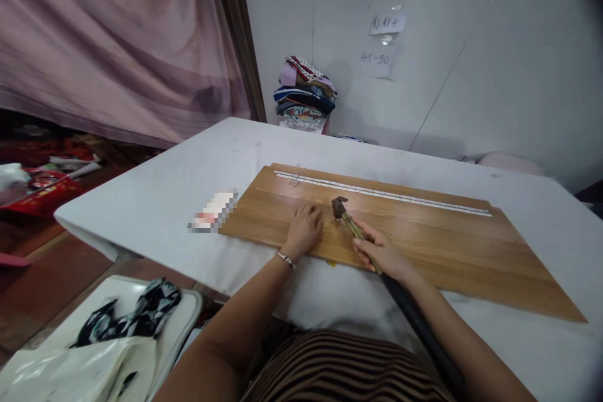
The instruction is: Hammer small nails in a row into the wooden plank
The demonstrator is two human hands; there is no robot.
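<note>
- Over the wooden board [452, 245]: right hand [377, 248], wrapped around a hammer [337, 208].
- Beside the hammer: left hand [304, 229], lowered onto the board; any pinch indiscernible.
- Beneath the board: white table [141, 201].
- Beyond: folded cloth stack [305, 97].

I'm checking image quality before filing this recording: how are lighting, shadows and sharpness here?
Head view: light soft and rather dim, with a faint shadow on the wall beside the folded cloth pile; head view: upper right corner dark and blurred; head view: an item on the table pixelated; head view: no harsh glare on the wooden board.
</note>
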